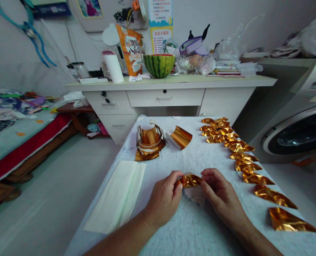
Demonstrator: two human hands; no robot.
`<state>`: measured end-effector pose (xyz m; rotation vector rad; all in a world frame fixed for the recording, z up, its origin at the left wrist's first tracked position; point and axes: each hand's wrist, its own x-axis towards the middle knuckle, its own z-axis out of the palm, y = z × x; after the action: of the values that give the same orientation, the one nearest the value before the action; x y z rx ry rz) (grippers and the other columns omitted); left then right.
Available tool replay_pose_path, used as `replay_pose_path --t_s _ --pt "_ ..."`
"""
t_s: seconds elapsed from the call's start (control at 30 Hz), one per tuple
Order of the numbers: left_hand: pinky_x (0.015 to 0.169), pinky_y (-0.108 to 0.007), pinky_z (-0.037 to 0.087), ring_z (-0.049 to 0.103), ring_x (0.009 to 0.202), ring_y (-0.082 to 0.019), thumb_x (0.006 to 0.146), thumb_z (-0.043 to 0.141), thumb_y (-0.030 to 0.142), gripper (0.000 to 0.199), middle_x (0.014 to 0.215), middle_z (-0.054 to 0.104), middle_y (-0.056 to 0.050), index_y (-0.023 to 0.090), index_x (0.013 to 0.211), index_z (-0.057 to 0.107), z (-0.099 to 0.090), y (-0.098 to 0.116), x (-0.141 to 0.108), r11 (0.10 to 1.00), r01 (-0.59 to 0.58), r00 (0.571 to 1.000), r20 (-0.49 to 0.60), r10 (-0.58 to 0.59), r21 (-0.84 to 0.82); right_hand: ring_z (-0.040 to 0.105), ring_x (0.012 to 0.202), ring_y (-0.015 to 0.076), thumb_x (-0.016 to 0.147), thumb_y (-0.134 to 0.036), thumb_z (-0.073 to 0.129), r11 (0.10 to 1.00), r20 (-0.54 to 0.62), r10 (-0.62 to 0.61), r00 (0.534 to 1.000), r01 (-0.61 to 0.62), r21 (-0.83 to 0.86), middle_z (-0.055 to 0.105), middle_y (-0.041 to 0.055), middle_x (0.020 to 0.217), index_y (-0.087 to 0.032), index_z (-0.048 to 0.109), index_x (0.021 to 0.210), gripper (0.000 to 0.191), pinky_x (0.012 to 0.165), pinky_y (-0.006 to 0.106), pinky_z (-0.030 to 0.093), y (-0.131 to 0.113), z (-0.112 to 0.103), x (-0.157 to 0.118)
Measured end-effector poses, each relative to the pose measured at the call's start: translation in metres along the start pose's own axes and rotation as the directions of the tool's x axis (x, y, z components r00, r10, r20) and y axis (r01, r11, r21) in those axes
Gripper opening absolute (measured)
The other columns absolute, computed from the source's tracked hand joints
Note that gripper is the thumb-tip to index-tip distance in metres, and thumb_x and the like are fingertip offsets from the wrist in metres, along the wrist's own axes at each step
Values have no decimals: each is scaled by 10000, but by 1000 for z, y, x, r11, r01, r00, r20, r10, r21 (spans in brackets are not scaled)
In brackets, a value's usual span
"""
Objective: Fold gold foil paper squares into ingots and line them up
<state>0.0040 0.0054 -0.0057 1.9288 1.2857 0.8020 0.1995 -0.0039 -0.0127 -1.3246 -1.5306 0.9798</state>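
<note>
Between my two hands is a small folded piece of gold foil paper (191, 180), crinkled and shiny. My left hand (165, 197) pinches its left end between thumb and fingers. At the right end, the thumb and fingers of my right hand (223, 195) close on it. Several folded gold foil pieces (245, 165) lie in a line along the table's right side. Ahead of my hands are a curled stack of gold foil sheets (150, 140) and a smaller curled gold sheet (181, 137). A pale paper stack (116, 195) lies left of my left hand.
The cloth-covered table (216, 234) reaches up to a white desk (163, 85). A cut watermelon (159, 65), an orange pouch (132, 49) and a paper roll (113, 67) stand on the desk. A washing machine (301, 106) is at right, a bed (19, 149) at left.
</note>
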Motion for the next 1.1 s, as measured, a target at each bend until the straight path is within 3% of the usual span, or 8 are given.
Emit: replay_pose_path --t_s 0.17,0.27,0.47,0.63,0.77,0.9,1.03,1.1 --pt "648 -249 403 603 718 -151 912 469 191 230 777 630 24 223 1132 526 1 -1 0 1000 15 1000 13 -15 -18 584 697 161 917 -367 519 1000 -7 -10 1000 10 -9 612 8 767 -221 543 875 154 615 263 457 5 1 5" --pt "622 -246 402 567 657 -138 900 523 267 335 745 585 37 210 1226 468 1 -3 0 997 2 1000 28 0 -71 578 664 161 896 -369 534 999 -62 5 998 -7 -33 607 10 747 -216 555 867 157 577 262 448 8 -4 10" --pt "639 -257 417 551 653 -134 886 542 293 462 773 576 37 216 1319 399 2 -5 -1 997 -1 999 54 5 -79 516 542 132 826 -365 564 993 -284 -6 959 -29 -118 551 -20 664 -215 549 836 151 489 245 411 0 -32 25" --pt "660 -260 405 561 695 -145 856 525 187 460 743 563 42 211 1305 425 4 -6 -1 1000 14 998 57 -13 -22 511 481 139 789 -339 525 964 -352 30 935 -120 -239 553 -24 622 -219 562 868 148 438 248 394 -14 -57 39" --pt "656 -255 397 563 701 -145 844 510 148 456 750 563 39 212 1291 447 5 -6 1 1000 12 998 68 -12 2 565 524 163 770 -306 526 875 -372 8 928 -187 -446 611 -2 636 -227 590 844 126 495 265 402 -23 -72 52" --pt "665 -254 395 567 709 -146 840 505 133 400 752 572 34 208 1233 500 6 -7 1 999 5 996 88 -8 32 581 559 177 780 -268 523 723 -363 -33 931 -228 -652 661 20 681 -229 622 828 118 535 279 372 -27 -90 70" --pt "685 -256 402 574 727 -149 837 511 130 370 759 580 30 206 1199 531 6 -8 1 999 -6 995 96 2 43 552 561 177 768 -222 519 559 -335 -41 941 -256 -788 653 25 678 -223 619 799 104 524 279 312 -17 -107 93" --pt "691 -254 404 575 729 -148 833 513 126 357 758 582 30 208 1179 544 6 -9 1 999 -8 995 97 4 48 539 573 178 761 -195 511 541 -338 -37 940 -266 -798 650 27 687 -223 609 769 102 530 282 298 -9 -114 104"
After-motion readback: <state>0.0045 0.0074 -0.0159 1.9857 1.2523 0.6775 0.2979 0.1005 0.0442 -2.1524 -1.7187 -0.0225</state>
